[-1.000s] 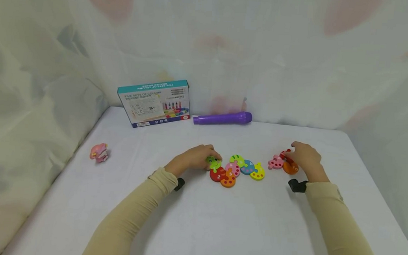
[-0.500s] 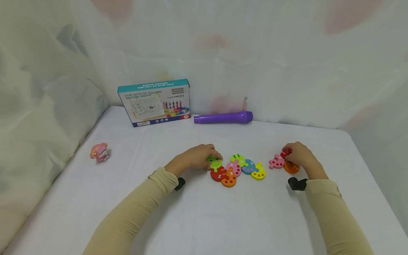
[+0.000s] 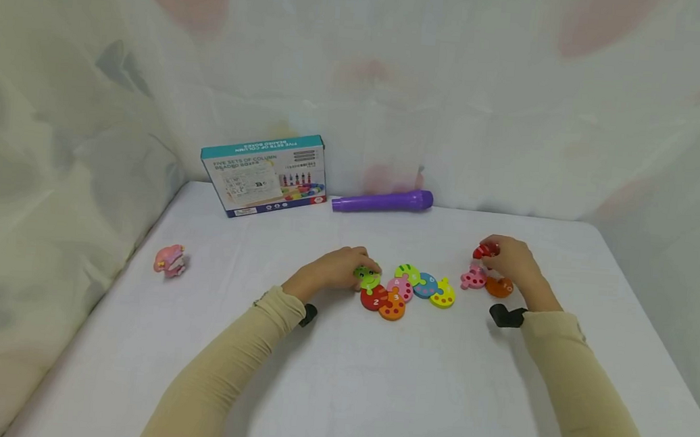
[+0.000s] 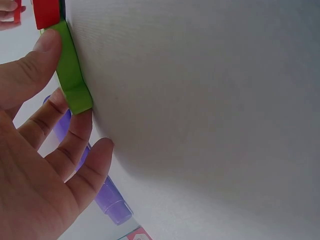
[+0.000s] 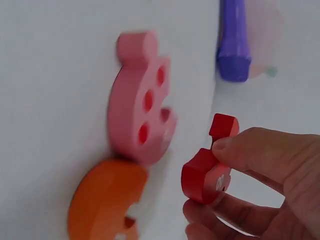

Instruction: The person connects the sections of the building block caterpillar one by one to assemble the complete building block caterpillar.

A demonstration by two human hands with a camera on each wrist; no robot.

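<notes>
In the head view my left hand [image 3: 342, 267] pinches the green smiling caterpillar-head puzzle piece [image 3: 367, 278] at the left end of a joined row. The left wrist view has the thumb on one side of that green piece [image 4: 72, 75] and fingers on the other. Linked after it are red, orange, pink, light green, blue and yellow [image 3: 443, 294] numbered pieces. My right hand [image 3: 514, 262] holds a red puzzle piece [image 5: 206, 175] between thumb and fingers, raised off the table. Below it lie a pink dotted piece [image 3: 474, 277] and an orange piece [image 3: 499, 287].
A purple toy microphone [image 3: 383, 201] lies at the table's back edge. Left of it a beaded-box carton [image 3: 264, 175] stands upright. A small pink figurine [image 3: 170, 261] sits at the far left. Draped cloth [image 3: 455, 104] rises behind the white table [image 3: 375, 383].
My right hand has picked up the red piece from beside the pink and orange ones and moved it slightly left and upward. My left hand has stayed on the green head.
</notes>
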